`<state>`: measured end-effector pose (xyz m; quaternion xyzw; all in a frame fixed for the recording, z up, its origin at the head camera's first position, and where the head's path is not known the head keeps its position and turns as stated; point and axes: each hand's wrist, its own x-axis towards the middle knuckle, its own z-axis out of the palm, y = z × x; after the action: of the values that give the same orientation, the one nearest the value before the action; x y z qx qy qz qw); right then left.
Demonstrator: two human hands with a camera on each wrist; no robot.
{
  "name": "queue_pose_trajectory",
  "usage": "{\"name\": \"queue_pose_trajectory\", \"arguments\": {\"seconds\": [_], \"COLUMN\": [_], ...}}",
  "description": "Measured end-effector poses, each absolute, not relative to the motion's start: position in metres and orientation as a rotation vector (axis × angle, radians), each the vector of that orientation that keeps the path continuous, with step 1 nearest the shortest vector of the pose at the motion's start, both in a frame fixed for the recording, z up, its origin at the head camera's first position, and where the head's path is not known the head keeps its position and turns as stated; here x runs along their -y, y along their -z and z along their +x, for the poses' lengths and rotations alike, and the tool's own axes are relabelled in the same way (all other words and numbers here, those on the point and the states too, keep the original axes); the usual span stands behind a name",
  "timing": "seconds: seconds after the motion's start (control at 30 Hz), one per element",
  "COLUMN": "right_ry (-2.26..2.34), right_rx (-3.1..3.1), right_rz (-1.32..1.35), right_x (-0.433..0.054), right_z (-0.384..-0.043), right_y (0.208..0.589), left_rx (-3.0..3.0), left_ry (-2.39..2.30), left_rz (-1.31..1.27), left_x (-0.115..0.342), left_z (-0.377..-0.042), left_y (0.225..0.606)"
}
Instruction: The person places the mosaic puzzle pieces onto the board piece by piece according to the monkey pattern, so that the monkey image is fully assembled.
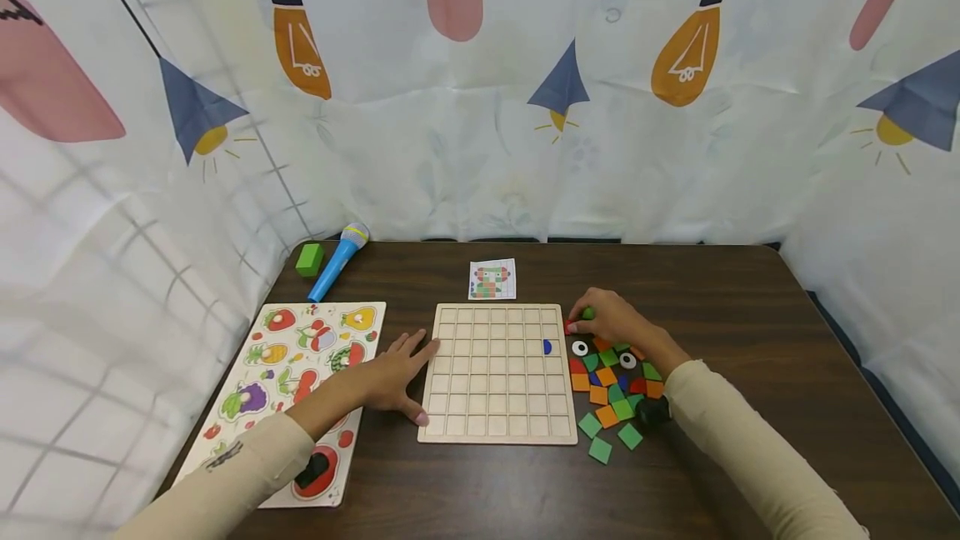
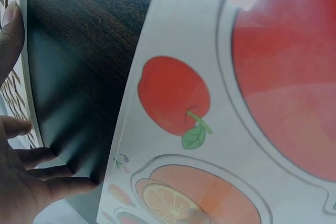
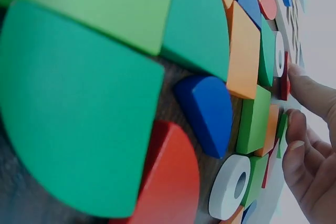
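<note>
The left hand (image 1: 393, 377) lies spread at the left edge of the gridded wooden board (image 1: 495, 432), thumb and a fingertip touching its rim. At the board's upper right corner, the right hand (image 1: 617, 320) has its thumb and index finger together on a small red piece (image 1: 567, 327). Close by those fingers is a green piece (image 1: 588, 313). On the grid sits a blue half-round piece (image 1: 547, 347), near the right side. Loose coloured pieces, including orange squares (image 1: 597, 395), green quarter-rounds and white rings (image 1: 627, 361), lie right of the board.
A fruit-picture puzzle board (image 1: 300, 357) lies to the left, partly under the left forearm. Behind it are a blue toy microphone (image 1: 335, 267) and a green block (image 1: 310, 260). A small pattern card (image 1: 492, 279) lies beyond the gridded board. Printed curtains hang behind the table.
</note>
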<state>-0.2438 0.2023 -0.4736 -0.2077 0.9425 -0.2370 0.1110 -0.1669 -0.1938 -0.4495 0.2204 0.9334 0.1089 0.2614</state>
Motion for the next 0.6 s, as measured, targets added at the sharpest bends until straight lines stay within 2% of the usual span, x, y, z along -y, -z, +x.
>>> {"name": "queue_pose_trajectory", "arguments": {"seconds": [0.6], "right_ry": [0.649], "right_rx": [-2.759], "right_rz": [-0.698], "right_x": [-0.2044], "right_z": [-0.2444], "right_y": [0.4755], "left_rx": [-2.529], "left_ry": [-0.294], "left_rz": [0.590], "left_x": [0.1946], "left_z": [-0.1691], "left_y": [0.4531]}}
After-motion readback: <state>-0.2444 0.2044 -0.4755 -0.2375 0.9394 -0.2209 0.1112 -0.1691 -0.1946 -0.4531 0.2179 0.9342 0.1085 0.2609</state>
